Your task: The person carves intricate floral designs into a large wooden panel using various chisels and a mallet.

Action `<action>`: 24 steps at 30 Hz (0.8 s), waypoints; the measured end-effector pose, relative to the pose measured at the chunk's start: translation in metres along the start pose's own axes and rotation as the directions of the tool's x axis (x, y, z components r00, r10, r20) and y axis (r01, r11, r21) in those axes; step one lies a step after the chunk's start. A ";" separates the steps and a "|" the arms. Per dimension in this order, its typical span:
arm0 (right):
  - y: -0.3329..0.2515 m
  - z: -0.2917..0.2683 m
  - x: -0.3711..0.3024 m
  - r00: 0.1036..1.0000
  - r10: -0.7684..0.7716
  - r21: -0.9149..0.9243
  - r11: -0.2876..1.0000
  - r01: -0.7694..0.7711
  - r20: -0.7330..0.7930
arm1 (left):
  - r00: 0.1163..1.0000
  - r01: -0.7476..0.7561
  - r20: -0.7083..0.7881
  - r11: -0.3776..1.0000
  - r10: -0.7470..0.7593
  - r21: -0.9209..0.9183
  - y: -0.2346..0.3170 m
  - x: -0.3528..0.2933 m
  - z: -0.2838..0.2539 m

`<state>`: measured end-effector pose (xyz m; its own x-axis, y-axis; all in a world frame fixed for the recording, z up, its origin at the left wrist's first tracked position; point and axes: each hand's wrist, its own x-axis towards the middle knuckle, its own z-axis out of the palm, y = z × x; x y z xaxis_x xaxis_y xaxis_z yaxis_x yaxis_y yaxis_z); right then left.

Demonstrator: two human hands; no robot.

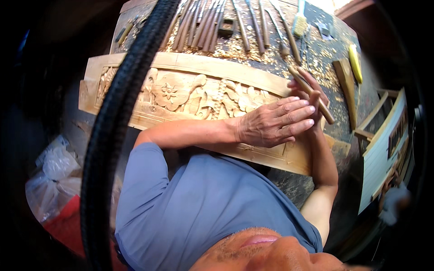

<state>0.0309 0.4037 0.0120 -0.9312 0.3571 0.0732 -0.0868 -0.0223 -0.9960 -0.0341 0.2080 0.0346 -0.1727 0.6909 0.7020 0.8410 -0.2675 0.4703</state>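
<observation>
My left hand (276, 121) reaches across the carved wooden panel (174, 92), its fingers stretched out and overlapping my right hand. My right hand (320, 97), upright near the panel's right end, has a slim wooden stick-like handle (326, 112) slanting across it, held against the palm by the thumb. Any blade on that handle cannot be made out. Flowers, leaves and scrolls stand in relief on the panel, between plain raised borders. My left forearm lies over its near edge.
Several wooden-handled chisels (210, 27) lie in a row at the back, among wood shavings (260, 61). A brush (299, 25), a wooden block (346, 90) and a yellow curved object (355, 63) are at the right. Plastic bags (56, 180) stand at the left. A black cord (120, 97) crosses the view.
</observation>
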 end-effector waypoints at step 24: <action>-0.012 0.098 0.140 0.974 -0.031 -0.391 0.913 0.120 0.224 | 0.997 -0.071 0.001 0.984 0.072 0.166 -0.041 -0.038 -0.029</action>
<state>-0.1334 0.3627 0.0389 -0.9837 0.1389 0.1142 -0.0522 0.3875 -0.9204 -0.0765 0.1732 0.0040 -0.1112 0.6708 0.7332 0.9245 -0.2008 0.3239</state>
